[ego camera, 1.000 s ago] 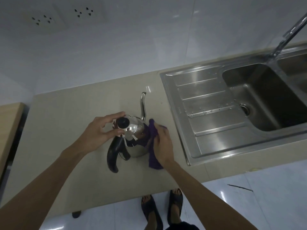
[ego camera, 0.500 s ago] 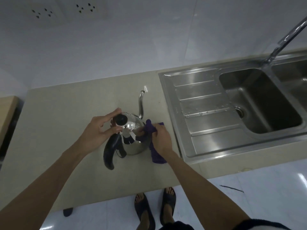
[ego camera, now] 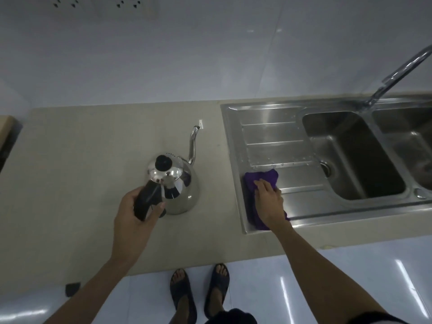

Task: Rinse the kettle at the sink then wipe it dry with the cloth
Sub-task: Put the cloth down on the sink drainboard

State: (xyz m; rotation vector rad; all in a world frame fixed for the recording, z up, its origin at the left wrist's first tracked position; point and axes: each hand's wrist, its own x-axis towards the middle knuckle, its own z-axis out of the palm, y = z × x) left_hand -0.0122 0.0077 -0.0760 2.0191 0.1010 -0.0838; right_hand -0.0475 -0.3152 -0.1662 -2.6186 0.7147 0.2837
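A shiny steel kettle (ego camera: 181, 187) with a thin curved spout and a black lid knob stands upright on the beige counter (ego camera: 93, 160), left of the sink. My left hand (ego camera: 138, 212) is wrapped around its black handle. The purple cloth (ego camera: 261, 178) lies on the ribbed drainboard of the steel sink (ego camera: 275, 139), near its front left corner. My right hand (ego camera: 268, 199) rests flat on top of the cloth, fingers spread over it. Part of the cloth is hidden under that hand.
The sink basin (ego camera: 355, 155) with its drain is right of the drainboard, a second basin at the far right. A curved tap (ego camera: 397, 73) rises over them. Water drops dot the drainboard. Wall sockets (ego camera: 95, 2) sit above. A wooden surface (ego camera: 5, 127) adjoins the counter's left end.
My right hand has carried the purple cloth off the kettle and over to the drainboard. My left hand has shifted from the lid knob down to the kettle's handle.
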